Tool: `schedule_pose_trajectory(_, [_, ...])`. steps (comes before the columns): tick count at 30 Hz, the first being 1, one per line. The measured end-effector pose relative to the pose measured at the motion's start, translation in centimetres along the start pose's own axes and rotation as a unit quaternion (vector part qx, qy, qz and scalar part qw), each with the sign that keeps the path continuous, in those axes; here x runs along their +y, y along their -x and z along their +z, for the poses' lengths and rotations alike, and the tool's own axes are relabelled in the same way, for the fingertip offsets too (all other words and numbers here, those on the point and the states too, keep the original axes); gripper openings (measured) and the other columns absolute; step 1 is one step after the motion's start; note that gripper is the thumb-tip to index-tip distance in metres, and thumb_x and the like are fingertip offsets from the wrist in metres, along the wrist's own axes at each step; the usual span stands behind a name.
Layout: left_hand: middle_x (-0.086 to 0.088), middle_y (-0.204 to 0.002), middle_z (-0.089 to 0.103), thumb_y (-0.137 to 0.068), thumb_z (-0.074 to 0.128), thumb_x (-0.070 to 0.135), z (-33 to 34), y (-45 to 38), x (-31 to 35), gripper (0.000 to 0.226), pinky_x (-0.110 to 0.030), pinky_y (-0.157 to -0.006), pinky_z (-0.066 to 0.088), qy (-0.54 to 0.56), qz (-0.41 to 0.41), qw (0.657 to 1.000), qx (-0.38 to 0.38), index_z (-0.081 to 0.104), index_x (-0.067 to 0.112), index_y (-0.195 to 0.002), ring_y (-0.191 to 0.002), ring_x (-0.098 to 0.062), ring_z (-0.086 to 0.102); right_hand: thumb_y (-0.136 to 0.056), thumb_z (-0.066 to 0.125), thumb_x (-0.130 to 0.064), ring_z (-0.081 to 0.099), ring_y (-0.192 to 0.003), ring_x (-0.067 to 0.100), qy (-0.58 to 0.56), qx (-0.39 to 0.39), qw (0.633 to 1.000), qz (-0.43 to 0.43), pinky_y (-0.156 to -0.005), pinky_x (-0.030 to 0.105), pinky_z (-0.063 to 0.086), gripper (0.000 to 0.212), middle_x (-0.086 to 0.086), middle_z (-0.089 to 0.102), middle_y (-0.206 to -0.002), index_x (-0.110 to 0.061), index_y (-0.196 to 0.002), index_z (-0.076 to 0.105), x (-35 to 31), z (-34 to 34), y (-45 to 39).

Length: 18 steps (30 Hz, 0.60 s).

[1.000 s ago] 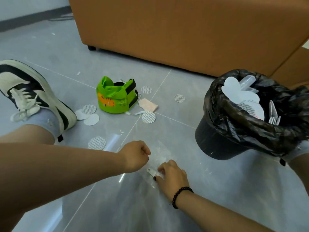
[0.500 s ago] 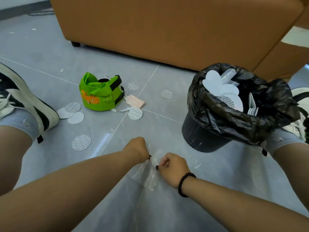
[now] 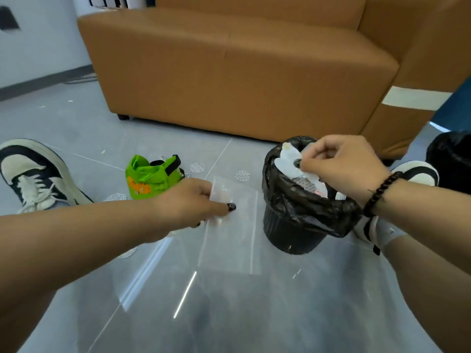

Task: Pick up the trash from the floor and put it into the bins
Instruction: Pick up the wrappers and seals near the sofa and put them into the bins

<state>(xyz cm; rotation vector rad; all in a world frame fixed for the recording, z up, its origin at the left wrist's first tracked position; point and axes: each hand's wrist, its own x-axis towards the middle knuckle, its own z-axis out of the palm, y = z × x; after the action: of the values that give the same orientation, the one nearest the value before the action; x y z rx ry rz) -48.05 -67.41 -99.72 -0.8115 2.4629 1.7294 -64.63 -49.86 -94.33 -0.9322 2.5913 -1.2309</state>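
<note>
Clear plastic bag pinched in left hand — right hand curled over the bin, contents unclear.

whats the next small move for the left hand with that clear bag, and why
Probably carry the clear plastic bag rightward over the black bin and let go. The left hand pinches its top corner so it hangs off the floor, and the bin's open mouth sits just beside it, under the right hand.
</note>
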Motion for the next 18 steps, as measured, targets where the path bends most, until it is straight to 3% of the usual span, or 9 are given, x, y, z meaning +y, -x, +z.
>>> schedule_pose_trajectory(2, [-0.007, -0.089, 0.074, -0.083, 0.07, 0.026, -0.7, 1.6, 0.9, 0.017, -0.031, -0.074, 0.045, 0.026, 0.013, 1.0, 0.0, 0.073, 0.013, -0.094, -0.08, -0.02, 0.061, -0.078, 0.072, -0.015, 0.055, -0.06, 0.011, 0.046, 0.045, 0.998, 0.016, -0.061, 0.027, 0.051, 0.014, 0.0, 0.063, -0.067, -0.018, -0.067, 0.064, 2.0, -0.5, -1.6])
schedule_pose_trajectory(5, [-0.008, -0.099, 0.075, -0.083, 0.069, 0.027, -0.9, 2.5, 2.3, 0.023, -0.051, -0.098, 0.048, 0.049, 0.02, 0.998, 0.016, 0.073, 0.013, -0.1, -0.103, -0.035, 0.065, -0.08, 0.073, -0.017, 0.06, -0.073, 0.017, 0.108, 0.044, 0.992, 0.054, -0.078, 0.035, 0.054, 0.014, -0.007, 0.059, -0.068, -0.017, -0.069, 0.064, 4.9, -0.5, -3.4])
schedule_pose_trajectory(8, [-0.008, -0.099, 0.074, -0.081, 0.072, 0.028, -0.8, 2.9, 3.7, 0.026, -0.056, -0.099, 0.045, 0.057, 0.037, 0.998, 0.016, 0.072, 0.013, -0.102, -0.106, -0.036, 0.064, -0.081, 0.072, -0.022, 0.062, -0.088, 0.021, 0.135, 0.053, 0.988, 0.053, -0.079, 0.031, 0.051, 0.011, -0.003, 0.062, -0.077, -0.013, -0.083, 0.067, 5.9, -0.6, -4.0])
schedule_pose_trajectory(11, [-0.007, -0.094, 0.075, -0.074, 0.077, 0.033, -1.0, 3.7, 4.8, 0.03, -0.052, -0.097, 0.048, 0.004, 0.071, 0.997, -0.022, 0.073, 0.017, -0.1, -0.093, -0.03, 0.07, -0.085, 0.066, -0.021, 0.059, -0.083, 0.013, 0.118, 0.089, 0.989, -0.021, -0.081, 0.029, 0.049, 0.006, -0.006, 0.062, -0.083, -0.015, -0.089, 0.065, 4.8, -1.5, -3.3])
schedule_pose_trajectory(13, [-0.006, -0.088, 0.076, -0.069, 0.074, 0.035, -1.2, 4.2, 5.6, 0.031, -0.05, -0.092, 0.052, -0.04, 0.093, 0.994, -0.05, 0.072, 0.019, -0.096, -0.088, -0.029, 0.071, -0.086, 0.065, -0.019, 0.06, -0.078, 0.012, 0.055, 0.049, 0.995, -0.07, -0.078, 0.027, 0.05, 0.003, -0.009, 0.063, -0.081, -0.016, -0.086, 0.066, 2.9, -1.9, -1.9])
schedule_pose_trajectory(15, [-0.006, -0.084, 0.076, -0.064, 0.075, 0.039, -1.4, 4.8, 6.2, 0.032, -0.05, -0.087, 0.055, -0.081, 0.112, 0.988, -0.07, 0.07, 0.02, -0.089, -0.084, -0.029, 0.072, -0.085, 0.067, -0.017, 0.066, -0.08, 0.016, -0.05, -0.045, 0.993, -0.096, -0.075, 0.027, 0.054, 0.005, 0.0, 0.069, -0.084, -0.014, -0.089, 0.068, 0.4, -2.0, 0.1])
schedule_pose_trajectory(18, [0.001, -0.077, 0.076, -0.063, 0.076, 0.042, -1.3, 5.5, 6.6, 0.03, -0.049, -0.082, 0.056, -0.152, 0.137, 0.976, -0.08, 0.068, 0.02, -0.083, -0.08, -0.025, 0.072, -0.082, 0.069, -0.015, 0.07, -0.077, 0.019, -0.175, -0.162, 0.966, -0.096, -0.068, 0.03, 0.058, 0.014, 0.011, 0.072, -0.085, -0.007, -0.094, 0.068, -2.7, -1.5, 3.0])
